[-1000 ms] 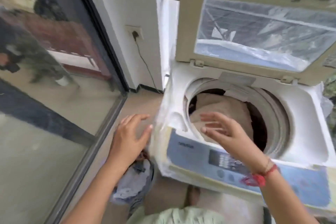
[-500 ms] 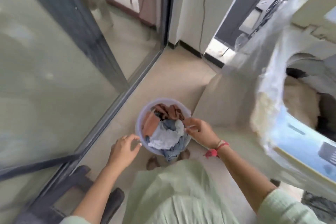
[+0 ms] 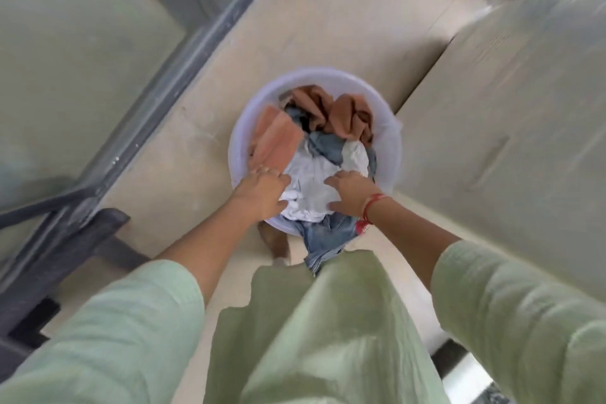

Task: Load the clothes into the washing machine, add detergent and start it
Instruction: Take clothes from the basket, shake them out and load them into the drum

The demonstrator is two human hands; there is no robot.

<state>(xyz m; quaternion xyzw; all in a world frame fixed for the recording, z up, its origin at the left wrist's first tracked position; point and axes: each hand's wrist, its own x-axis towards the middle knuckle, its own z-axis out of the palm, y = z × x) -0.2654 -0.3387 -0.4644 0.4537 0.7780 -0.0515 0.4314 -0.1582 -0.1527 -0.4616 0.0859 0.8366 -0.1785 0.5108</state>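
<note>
Nearest me my pale green tunic hangs over my legs, and just past its hem a faded blue denim garment [image 3: 323, 239] spills over the near rim of the round lavender plastic basin [image 3: 388, 147] on the beige tiled floor [image 3: 183, 154]. My left hand [image 3: 262, 193] and right hand [image 3: 351, 193] press in from either side of a crumpled white cotton cloth [image 3: 313, 184], each grip closing around its folds, though I cannot tell how much is truly gathered. Beyond it lie a blue-grey piece, a folded peach cloth [image 3: 273, 141] and rust-brown fabric [image 3: 331, 111]. I judge the tangled denim may drag out with the white cloth and drop on the floor. The washing machine's pale side panel [image 3: 511, 115] stands close on my right; the glass door's dark frame [image 3: 147, 98] borders the left, leaving a narrow lane, so I should lift straight up.
</note>
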